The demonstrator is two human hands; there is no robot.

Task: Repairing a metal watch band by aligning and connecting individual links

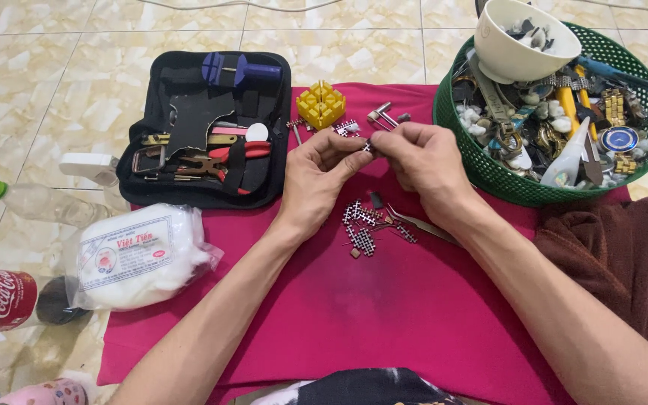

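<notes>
My left hand and my right hand meet above a pink cloth and pinch one small black-and-silver watch band link between their fingertips. Below the hands lie several loose band links and a pair of tweezers on the cloth. Just beyond the fingers sit a yellow plastic holder block and some small metal tools.
An open black tool case lies at the left. A green basket of watch parts, with a white bowl, stands at the right. A cotton bag, two bottles and a brown towel lie around.
</notes>
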